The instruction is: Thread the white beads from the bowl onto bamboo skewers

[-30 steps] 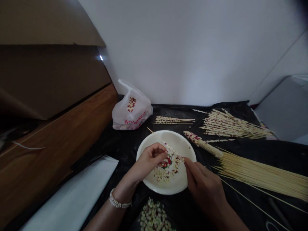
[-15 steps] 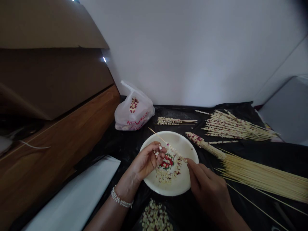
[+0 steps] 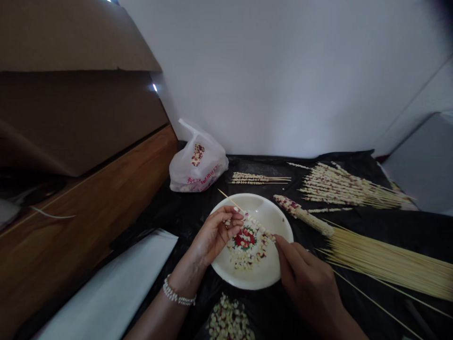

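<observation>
Many skewers point(image 3: 334, 185) look finished; bare sticks point(image 3: 385, 257) remain. Right fingers point(image 3: 287, 249) grip a part-threaded skewer point(image 3: 252, 219); left fingers point(image 3: 222, 216) pinch kernels point(image 3: 236, 209).

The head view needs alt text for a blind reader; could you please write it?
Right hand holds a stick threaded with corn kernels over a white bowl; left hand holds loose kernels nearby. A plastic bag and more threaded sticks lie beyond; a partly stripped cob and bare sticks lie to the right.
</observation>
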{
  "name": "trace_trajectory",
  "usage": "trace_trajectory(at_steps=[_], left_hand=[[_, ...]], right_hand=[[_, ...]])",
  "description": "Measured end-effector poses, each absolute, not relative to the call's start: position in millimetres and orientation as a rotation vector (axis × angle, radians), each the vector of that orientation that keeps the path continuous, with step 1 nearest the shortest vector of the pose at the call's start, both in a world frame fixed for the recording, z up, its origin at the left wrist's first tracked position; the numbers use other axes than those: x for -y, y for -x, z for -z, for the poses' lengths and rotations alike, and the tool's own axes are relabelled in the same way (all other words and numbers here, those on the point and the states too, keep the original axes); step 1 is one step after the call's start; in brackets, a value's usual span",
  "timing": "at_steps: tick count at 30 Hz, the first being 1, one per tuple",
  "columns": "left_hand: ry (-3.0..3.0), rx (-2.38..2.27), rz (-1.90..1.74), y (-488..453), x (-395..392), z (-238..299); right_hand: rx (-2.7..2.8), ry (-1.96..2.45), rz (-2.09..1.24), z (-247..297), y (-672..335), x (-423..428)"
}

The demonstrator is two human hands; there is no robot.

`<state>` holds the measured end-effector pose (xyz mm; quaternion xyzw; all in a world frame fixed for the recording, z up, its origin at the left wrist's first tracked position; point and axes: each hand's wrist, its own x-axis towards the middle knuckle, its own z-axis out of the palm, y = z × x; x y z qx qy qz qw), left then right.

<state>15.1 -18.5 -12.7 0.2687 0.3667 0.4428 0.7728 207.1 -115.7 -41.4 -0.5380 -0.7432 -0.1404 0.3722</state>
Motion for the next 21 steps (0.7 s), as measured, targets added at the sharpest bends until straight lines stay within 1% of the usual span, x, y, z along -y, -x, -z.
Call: trace_trajectory(at_steps=[11, 16, 21], left_hand=[[-0.459, -0.797, -1.086, -13, 15, 8], [-0.317, -0.823, -1.213, -6, 8, 5], [-0.163, -0.736, -1.288, 0, 4, 1]], right_hand=[[1.886, 1.362, 0.395, 37, -205, 116], [1.901, 1.335, 0.387, 34, -202, 116], [1.919, 1.327, 0.403, 37, -199, 117]])
